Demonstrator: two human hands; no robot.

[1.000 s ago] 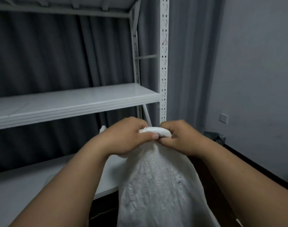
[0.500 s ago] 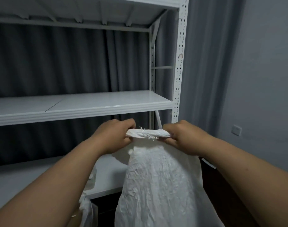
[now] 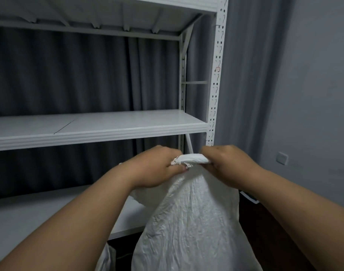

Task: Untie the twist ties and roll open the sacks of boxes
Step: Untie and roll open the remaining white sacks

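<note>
Both forearms reach forward; the left hand (image 3: 157, 169) and right hand (image 3: 227, 163) curl knuckles-up, gripping the bunched, rolled mouth of the white woven sack (image 3: 190, 222) before the white shelving rack (image 3: 214, 106).

Both hands grip the rolled top of a white sack (image 3: 188, 222): left hand (image 3: 157, 169) and right hand (image 3: 229, 163), just in front of the white shelf (image 3: 100, 130).

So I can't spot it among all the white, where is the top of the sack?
In the head view, right of centre, the sack's rolled top is gripped between the left hand and right hand, below the shelf.
</note>
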